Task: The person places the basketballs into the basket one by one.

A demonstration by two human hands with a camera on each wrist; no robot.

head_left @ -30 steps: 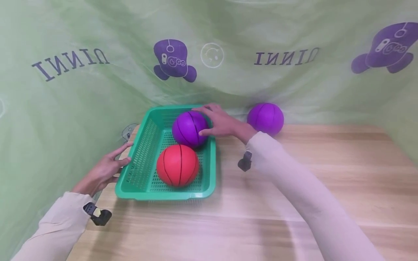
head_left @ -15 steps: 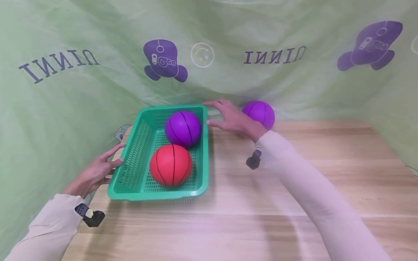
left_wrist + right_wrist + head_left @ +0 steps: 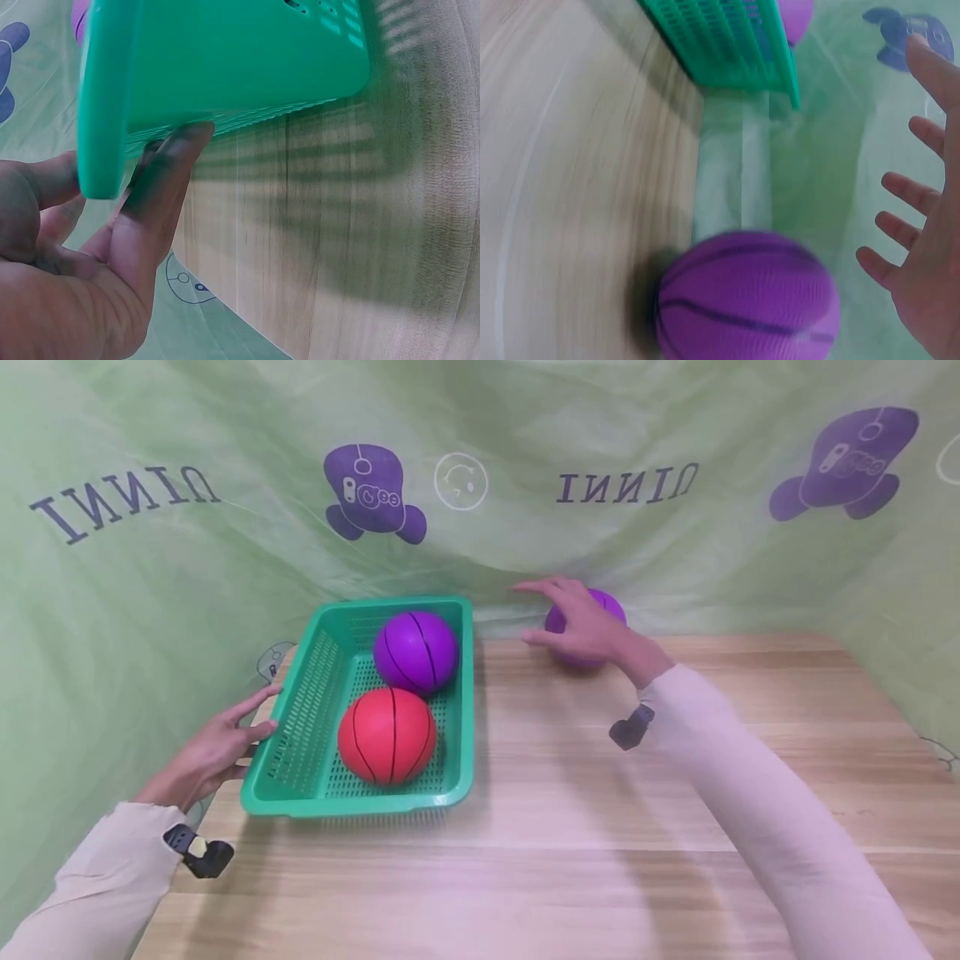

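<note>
My left hand [image 3: 213,752] is at the left side of a green plastic basket [image 3: 467,718]. In the left wrist view, the basket's rim [image 3: 105,97] lies between its thumb and fingers, with the fingers against the outer wall. Inside the basket sit a red ball [image 3: 387,735] at the front and a purple ball [image 3: 416,653] behind it, both with black basketball lines. My right hand [image 3: 588,622] is spread in the air, partly covering a second purple ball [image 3: 611,603] on the table. The right wrist view shows a gap between that hand [image 3: 930,247] and this ball [image 3: 746,300].
The wooden table [image 3: 540,877] runs up to a green printed cloth [image 3: 510,543] hanging behind and along the sides. The second purple ball is close to this cloth, right of the basket. A dark wrist device [image 3: 198,852] is strapped on each sleeve.
My right hand has let go of the purple ball in the basket and moved right, over to the other purple ball. The left hand stays on the rim. The head view has shifted slightly.
</note>
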